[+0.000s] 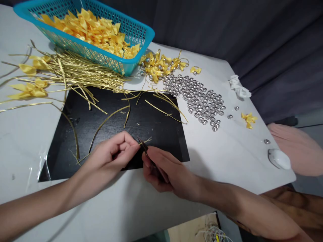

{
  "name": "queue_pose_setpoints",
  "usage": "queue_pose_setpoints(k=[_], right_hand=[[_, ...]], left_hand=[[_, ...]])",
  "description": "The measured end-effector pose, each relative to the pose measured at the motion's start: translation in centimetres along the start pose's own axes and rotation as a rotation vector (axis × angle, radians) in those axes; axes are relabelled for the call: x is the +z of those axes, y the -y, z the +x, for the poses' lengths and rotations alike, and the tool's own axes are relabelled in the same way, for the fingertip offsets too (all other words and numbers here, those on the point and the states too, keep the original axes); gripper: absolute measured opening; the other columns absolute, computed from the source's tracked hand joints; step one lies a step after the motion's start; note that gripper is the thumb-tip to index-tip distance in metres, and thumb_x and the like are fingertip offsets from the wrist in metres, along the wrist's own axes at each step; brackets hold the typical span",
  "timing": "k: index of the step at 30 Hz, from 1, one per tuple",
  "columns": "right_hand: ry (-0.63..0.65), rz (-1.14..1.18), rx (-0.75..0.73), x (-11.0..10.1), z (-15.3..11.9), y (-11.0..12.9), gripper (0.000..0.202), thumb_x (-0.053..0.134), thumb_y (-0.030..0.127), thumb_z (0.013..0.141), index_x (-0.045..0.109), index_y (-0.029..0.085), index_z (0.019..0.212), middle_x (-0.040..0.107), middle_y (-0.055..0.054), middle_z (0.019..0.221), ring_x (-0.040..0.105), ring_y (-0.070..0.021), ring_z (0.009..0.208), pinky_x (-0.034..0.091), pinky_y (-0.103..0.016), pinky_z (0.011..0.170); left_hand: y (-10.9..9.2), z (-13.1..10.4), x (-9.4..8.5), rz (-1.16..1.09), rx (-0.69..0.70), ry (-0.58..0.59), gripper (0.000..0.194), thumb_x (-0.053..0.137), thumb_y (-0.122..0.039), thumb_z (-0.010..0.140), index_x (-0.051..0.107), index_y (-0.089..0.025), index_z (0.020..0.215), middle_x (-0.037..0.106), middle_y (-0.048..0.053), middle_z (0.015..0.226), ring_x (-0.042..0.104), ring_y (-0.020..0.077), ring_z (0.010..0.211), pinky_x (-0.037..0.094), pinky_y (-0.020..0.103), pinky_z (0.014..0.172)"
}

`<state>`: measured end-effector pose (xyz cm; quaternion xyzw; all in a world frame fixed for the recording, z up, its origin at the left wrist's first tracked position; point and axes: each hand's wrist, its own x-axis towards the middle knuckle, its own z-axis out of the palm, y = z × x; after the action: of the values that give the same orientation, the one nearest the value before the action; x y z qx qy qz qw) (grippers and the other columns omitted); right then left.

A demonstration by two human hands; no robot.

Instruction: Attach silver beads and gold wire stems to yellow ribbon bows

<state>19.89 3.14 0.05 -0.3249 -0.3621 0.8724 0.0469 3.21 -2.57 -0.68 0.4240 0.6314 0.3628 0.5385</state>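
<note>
Over the black mat point(75, 124), my left hand point(113, 149) is closed in a pinch on a gold cord point(148, 139), whose frayed end sticks out past the fingertips. My right hand point(168, 168) is wrapped round small dark thread snips point(142, 144), their blades at the cord right beside my left fingertips. The snips' handles are mostly hidden in the palm. Loose gold cord pieces point(108, 117) and tiny clippings lie on the mat around both hands.
A blue basket point(88, 42) of yellow ribbon bows stands at the back, a pile of gold cords point(88, 72) before it. Silver heart-shaped beads point(199, 97) and finished yellow bows point(161, 65) lie right of it. A white mouse point(279, 158) sits near the table's right edge.
</note>
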Motion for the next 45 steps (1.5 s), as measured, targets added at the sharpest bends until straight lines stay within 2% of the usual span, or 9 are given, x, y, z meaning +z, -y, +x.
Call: queue_pose_setpoints(k=[8,12,16,20,32,37,39,40,45], right_hand=[[0.016,-0.019,-0.044,-0.1,0.2,-0.1,0.039,0.044,0.047,0.094,0.040,0.018,0.068,0.040,0.009,0.054,0.024,-0.0004,0.037,0.018,-0.012,0.034],[0.003,-0.011,-0.054,-0.1,0.3,-0.2,0.039,0.043,0.046,0.094,0.040,0.018,0.067,0.038,0.009,0.051,0.023,-0.0012,0.037,0.017,-0.012,0.033],[-0.056,0.049,-0.043,0.0,0.3,-0.1,0.035,0.045,0.043,0.093,0.040,0.019,0.068,0.038,0.010,0.048,0.021,-0.0021,0.037,0.017,-0.013,0.033],[-0.108,0.096,0.006,0.2,0.2,0.2,0.035,0.044,0.047,0.092,0.041,0.020,0.070,0.040,0.009,0.047,0.021,-0.0030,0.036,0.014,-0.014,0.033],[-0.027,0.011,0.003,0.0,0.2,0.0,0.037,0.048,0.046,0.091,0.041,0.018,0.067,0.041,0.009,0.051,0.023,-0.0013,0.037,0.016,-0.014,0.035],[-0.145,0.037,0.016,0.0,0.3,0.2,0.038,0.038,0.049,0.094,0.039,0.020,0.069,0.032,0.010,0.045,0.017,-0.0038,0.037,0.014,-0.017,0.036],[-0.228,-0.083,-0.018,-0.3,0.2,0.6,0.041,0.034,0.053,0.094,0.041,0.020,0.070,0.031,0.009,0.047,0.020,-0.0052,0.039,0.015,-0.018,0.038],[-0.280,-0.217,-0.069,-0.6,0.2,0.9,0.042,0.034,0.053,0.094,0.043,0.020,0.070,0.033,0.008,0.050,0.025,-0.0061,0.041,0.019,-0.019,0.040],[-0.684,-1.300,-0.455,-2.6,0.5,1.9,0.026,0.049,0.040,0.092,0.055,0.017,0.082,0.055,-0.004,0.077,0.048,-0.0149,0.069,0.038,-0.029,0.063]], left_hand=[[0.1,0.0,0.0,0.038,-0.029,0.047,0.034,0.046,-0.052,0.086,0.051,-0.021,0.073,0.044,-0.005,0.057,0.040,0.0107,0.051,0.030,0.020,0.045],[0.2,-0.1,0.0,0.042,-0.024,0.044,0.033,0.047,-0.052,0.086,0.049,-0.022,0.072,0.042,-0.006,0.057,0.037,0.0100,0.051,0.029,0.019,0.044],[-0.1,0.1,0.1,0.034,-0.023,0.028,0.032,0.049,-0.050,0.085,0.049,-0.021,0.071,0.038,-0.007,0.056,0.033,0.0088,0.049,0.027,0.017,0.042],[-0.3,0.1,0.1,0.027,-0.013,0.015,0.032,0.051,-0.049,0.083,0.048,-0.021,0.069,0.036,-0.008,0.054,0.032,0.0079,0.047,0.025,0.016,0.040],[0.0,0.1,0.0,0.037,-0.015,0.059,0.033,0.047,-0.050,0.086,0.048,-0.021,0.072,0.040,-0.006,0.058,0.035,0.0100,0.052,0.029,0.018,0.045],[-0.1,-0.1,-0.1,0.049,-0.029,0.044,0.033,0.048,-0.051,0.086,0.049,-0.021,0.072,0.038,-0.007,0.058,0.033,0.0095,0.051,0.028,0.018,0.044],[0.0,-0.1,-0.1,0.044,-0.033,0.038,0.033,0.048,-0.051,0.086,0.048,-0.021,0.072,0.038,-0.007,0.057,0.032,0.0091,0.050,0.027,0.018,0.043],[0.0,-0.2,-0.1,0.039,-0.036,0.040,0.033,0.048,-0.050,0.087,0.047,-0.021,0.072,0.037,-0.007,0.057,0.032,0.0090,0.050,0.026,0.017,0.043],[0.1,-0.3,-0.2,0.056,0.016,0.041,0.030,0.048,-0.046,0.089,0.048,-0.021,0.072,0.035,-0.008,0.056,0.031,0.0085,0.050,0.025,0.017,0.043]])
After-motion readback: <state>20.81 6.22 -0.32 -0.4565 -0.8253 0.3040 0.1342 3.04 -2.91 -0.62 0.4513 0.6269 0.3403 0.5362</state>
